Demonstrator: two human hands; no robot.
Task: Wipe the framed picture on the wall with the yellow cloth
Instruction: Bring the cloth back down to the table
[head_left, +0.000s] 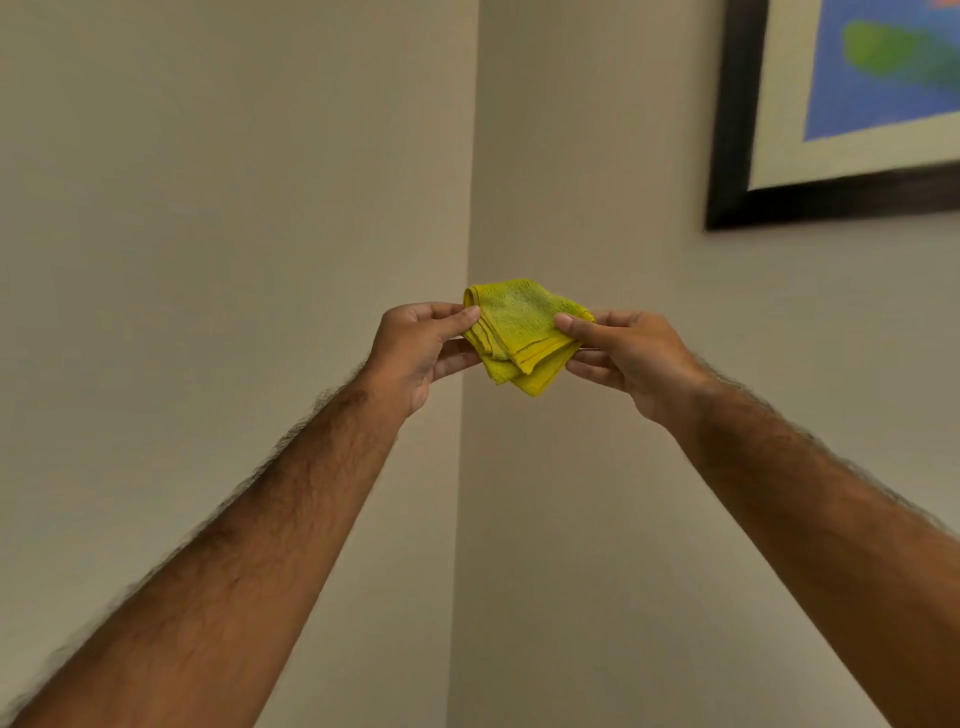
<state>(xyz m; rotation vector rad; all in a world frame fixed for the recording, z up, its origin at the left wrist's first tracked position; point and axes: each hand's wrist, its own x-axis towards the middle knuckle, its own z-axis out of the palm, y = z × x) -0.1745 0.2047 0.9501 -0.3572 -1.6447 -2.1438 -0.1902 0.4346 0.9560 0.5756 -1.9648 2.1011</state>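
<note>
A folded yellow cloth (522, 332) is held up in front of me between both hands, at the middle of the view. My left hand (415, 353) pinches its left edge with thumb and fingers. My right hand (628, 353) pinches its right corner the same way. The framed picture (737, 156) hangs on the right wall at the upper right, with a black frame, a pale mat and a blue and green image. Only its lower left part is in view. The cloth is well below and to the left of the frame, not touching it.
Two plain beige walls meet in a vertical corner (467, 156) just behind the cloth. The left wall (208, 208) is bare. Both my forearms reach up from the bottom corners of the view.
</note>
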